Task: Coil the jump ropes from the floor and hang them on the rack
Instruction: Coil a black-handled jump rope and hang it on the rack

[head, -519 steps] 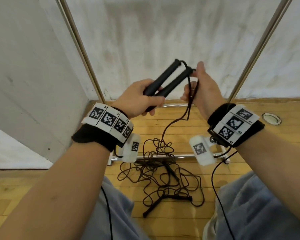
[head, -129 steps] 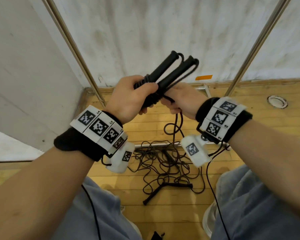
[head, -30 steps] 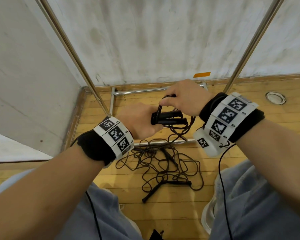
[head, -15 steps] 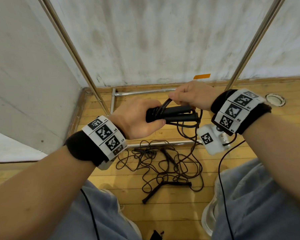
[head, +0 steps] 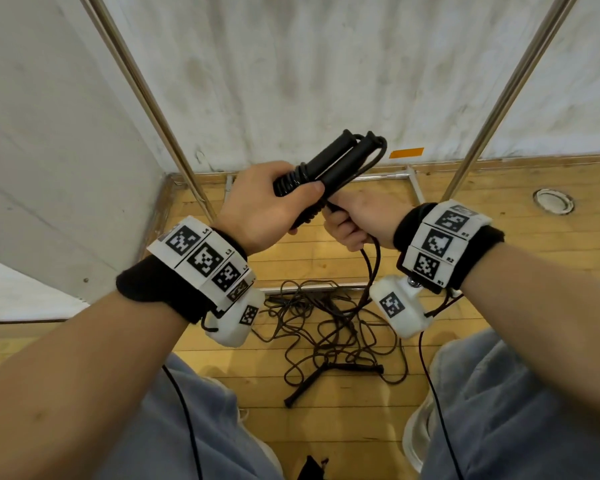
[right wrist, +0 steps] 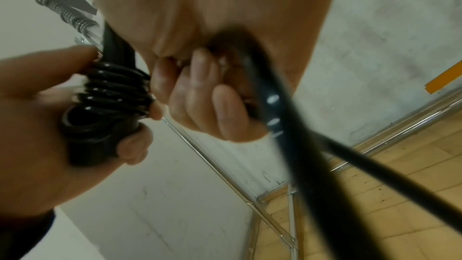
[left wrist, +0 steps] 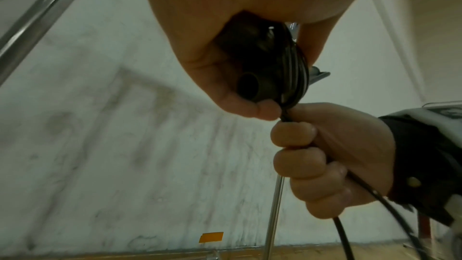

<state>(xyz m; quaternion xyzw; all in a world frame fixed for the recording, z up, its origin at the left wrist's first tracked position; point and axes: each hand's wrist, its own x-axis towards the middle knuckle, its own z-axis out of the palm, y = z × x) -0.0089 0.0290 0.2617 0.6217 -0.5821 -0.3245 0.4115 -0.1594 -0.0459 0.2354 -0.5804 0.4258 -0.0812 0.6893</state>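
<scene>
Black handles (head: 340,161) and glossy black cord (right wrist: 117,88), coiled beside the left hand's fingers (right wrist: 135,145); a black strand (left wrist: 342,230) leaves below the right hand's curled fingers (left wrist: 297,161). Black rope tangle (head: 329,330) on honey-yellow plank floor (head: 499,258). Wristbands (head: 160,289): black, bearing white tags (head: 201,258) with black square-grid patterns. Wrist units (head: 400,310): white. Rack poles (head: 146,98): silver. Wall (head: 309,64): off-white, grey-mottled, with an orange strip (head: 406,152) beyond the fingertips. Trousers (head: 499,410): pale blue-grey.
</scene>
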